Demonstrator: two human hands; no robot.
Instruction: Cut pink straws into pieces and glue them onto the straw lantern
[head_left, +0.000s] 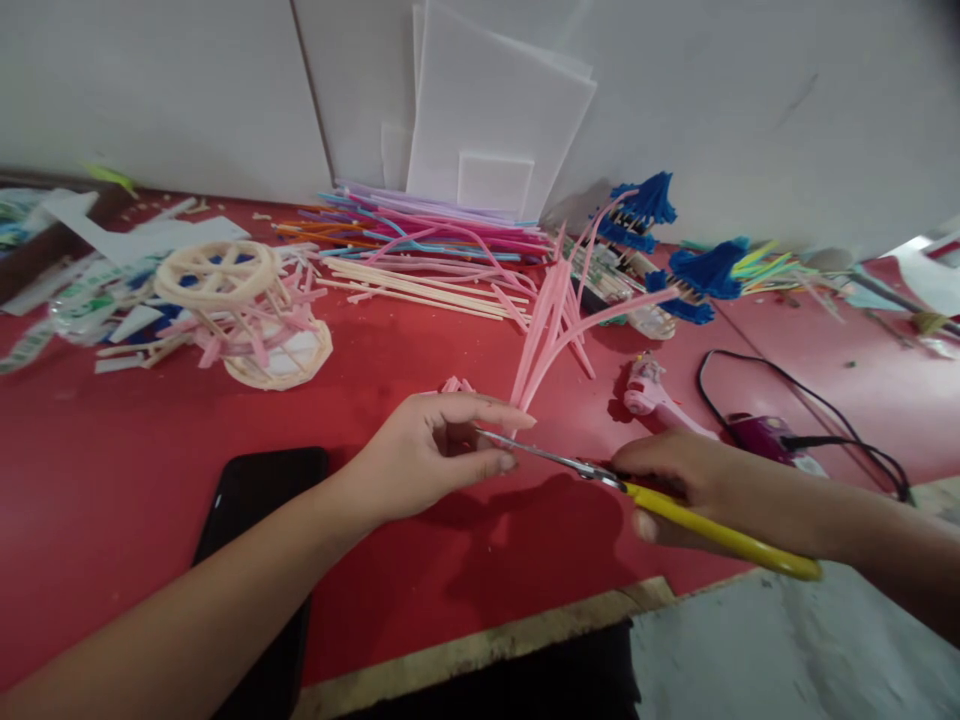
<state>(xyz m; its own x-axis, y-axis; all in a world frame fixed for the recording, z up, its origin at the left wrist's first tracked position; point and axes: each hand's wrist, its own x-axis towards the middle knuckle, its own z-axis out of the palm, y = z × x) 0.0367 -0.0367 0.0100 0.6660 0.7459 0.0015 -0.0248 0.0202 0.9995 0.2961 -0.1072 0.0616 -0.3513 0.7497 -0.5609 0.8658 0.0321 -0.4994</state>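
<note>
Between the fingers and thumb of my left hand (435,450) is the lower end of a bundle of pink pipe cleaners (551,330), which fans out upward. My right hand (690,490) grips scissors with yellow handles (720,535). The blades reach left to the bundle's lower end, close to my left fingertips; whether they touch the stems I cannot tell. Short pink pieces (455,385) lie just behind my left hand. Further left stands a cream and pink wheel-shaped frame (217,275) made of pipe cleaners.
Coloured pipe cleaners (450,225) are heaped along the wall, with cream ones (420,288) in front. Blue tufted shapes (705,270) stand at the back right. A pink glue gun (656,390) and a purple box with a black cord (765,435) lie right. A black phone (262,490) lies beside my left forearm.
</note>
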